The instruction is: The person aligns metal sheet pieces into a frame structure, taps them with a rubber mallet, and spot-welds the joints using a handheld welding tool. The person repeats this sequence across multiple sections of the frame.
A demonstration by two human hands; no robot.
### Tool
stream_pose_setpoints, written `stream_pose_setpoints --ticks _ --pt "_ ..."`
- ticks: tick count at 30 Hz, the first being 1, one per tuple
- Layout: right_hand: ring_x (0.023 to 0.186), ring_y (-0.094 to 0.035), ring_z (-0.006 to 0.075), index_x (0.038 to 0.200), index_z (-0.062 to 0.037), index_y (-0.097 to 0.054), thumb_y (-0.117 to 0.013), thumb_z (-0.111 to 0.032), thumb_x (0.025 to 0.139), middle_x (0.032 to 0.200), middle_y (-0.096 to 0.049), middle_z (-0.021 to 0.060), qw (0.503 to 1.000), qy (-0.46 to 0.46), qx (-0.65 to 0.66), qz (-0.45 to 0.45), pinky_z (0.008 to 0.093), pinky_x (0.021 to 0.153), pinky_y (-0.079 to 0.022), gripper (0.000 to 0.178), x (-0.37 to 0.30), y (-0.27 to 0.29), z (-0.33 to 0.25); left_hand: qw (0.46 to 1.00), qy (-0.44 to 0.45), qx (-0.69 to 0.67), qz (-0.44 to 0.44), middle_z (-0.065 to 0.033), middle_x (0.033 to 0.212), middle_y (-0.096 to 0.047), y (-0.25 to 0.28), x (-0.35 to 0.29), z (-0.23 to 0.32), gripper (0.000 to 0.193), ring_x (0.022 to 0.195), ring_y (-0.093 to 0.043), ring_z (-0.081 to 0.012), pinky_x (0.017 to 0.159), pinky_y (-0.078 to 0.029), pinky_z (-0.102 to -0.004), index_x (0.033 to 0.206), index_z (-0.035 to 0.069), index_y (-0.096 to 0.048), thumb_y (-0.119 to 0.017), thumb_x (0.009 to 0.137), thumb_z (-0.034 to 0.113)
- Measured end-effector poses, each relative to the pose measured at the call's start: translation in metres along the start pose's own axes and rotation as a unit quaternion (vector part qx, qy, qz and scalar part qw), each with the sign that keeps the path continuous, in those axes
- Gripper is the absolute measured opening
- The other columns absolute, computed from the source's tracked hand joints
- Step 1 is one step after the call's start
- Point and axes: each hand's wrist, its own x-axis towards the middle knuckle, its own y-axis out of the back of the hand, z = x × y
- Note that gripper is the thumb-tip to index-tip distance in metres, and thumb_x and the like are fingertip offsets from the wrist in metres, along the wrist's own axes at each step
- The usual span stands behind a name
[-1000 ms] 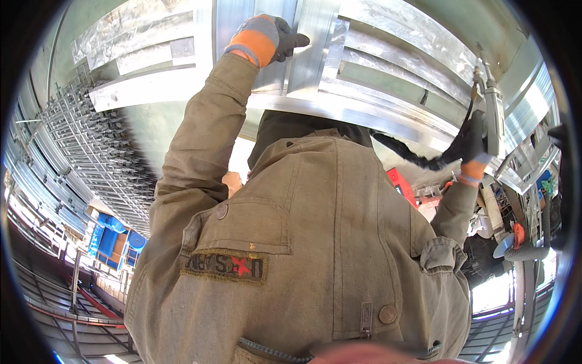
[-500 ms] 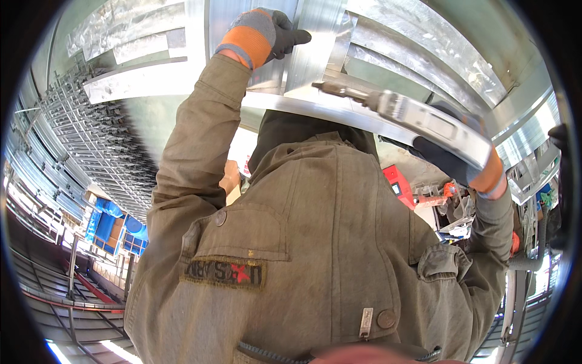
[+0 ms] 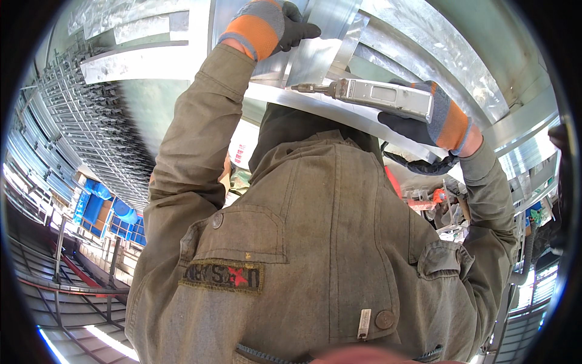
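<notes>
My right hand (image 3: 433,118), in a grey, orange and black work glove, is closed round a silver power drill (image 3: 382,94). The drill lies nearly level, its chuck and bit pointing left. Its tip is close to the near edge of a shiny metal profile (image 3: 324,42); whether it touches cannot be told. My left hand (image 3: 270,27), gloved alike, is over the profiles beyond the tip. Its fingers are curled and one digit stretches right; what they hold, if anything, is hidden. A bright metal strip (image 3: 339,109) runs across below the drill.
Curved-looking metal strips (image 3: 436,48) lie at the far right. A rack of thin metal rods (image 3: 91,121) stands at left, near blue wrapped items (image 3: 124,212). A black hose or cable (image 3: 424,165) hangs below my right hand. Clutter with orange parts (image 3: 424,199) lies beyond my right arm.
My right hand has brought the drill left and turned it more level, its tip now nearer the profile. My left hand has shifted slightly away and to the right.
</notes>
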Motion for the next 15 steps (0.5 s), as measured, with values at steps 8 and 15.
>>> stream_pose_setpoints --ticks 8,15 --pt "0.091 -0.077 0.0170 0.126 -0.0027 -0.079 -0.089 -0.017 0.098 0.106 -0.084 0.0100 0.999 0.008 -0.031 -0.006 0.0336 0.082 -0.061 0.033 0.0052 -0.0002 0.0016 0.999 0.036 -0.009 -0.003 -0.0066 0.070 -0.076 -0.0030 0.0035 0.0001 0.034 0.061 -0.067 -0.0147 0.060 -0.055 -0.0348 0.085 0.003 -0.082 -0.092 0.093 0.034" --pt "0.088 -0.078 0.0194 0.124 -0.0031 -0.081 -0.089 -0.018 0.098 0.104 -0.084 0.0110 1.000 0.006 -0.021 0.000 0.0343 0.080 -0.061 0.031 0.0062 -0.0019 0.0045 1.000 0.021 0.003 0.007 -0.0068 0.071 -0.076 0.0001 -0.0026 0.0042 0.033 0.062 -0.068 -0.0148 0.061 -0.056 -0.0343 0.086 0.002 -0.082 -0.092 0.093 0.033"
